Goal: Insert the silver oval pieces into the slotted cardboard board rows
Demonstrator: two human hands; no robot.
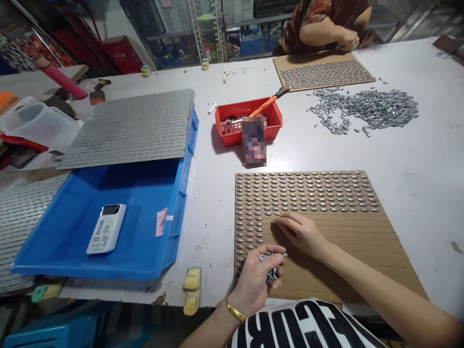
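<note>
My left hand (259, 270) curls around a handful of small silver oval metal pieces (271, 275), some showing between thumb and fingers. It hovers over the lower left of a brown cardboard sheet (337, 256). My right hand (302, 234) is closed in a pinch, fingertips at the cardboard just below the rows; whatever lies between them is too small to make out. Matching silver pieces (304, 191) lie in even rows across the sheet's upper part and in a narrower block down its left side. My left hand partly hides that block's lower end.
Left stands a blue crate (145, 270) holding a white power bank (107, 229), with a piece-covered board (141, 125) across its back. A red bin (223, 137) with an orange-handled tool (266, 105) sits mid-table. Beyond are a metal-piece pile (384, 108) and a co-worker's board (326, 75).
</note>
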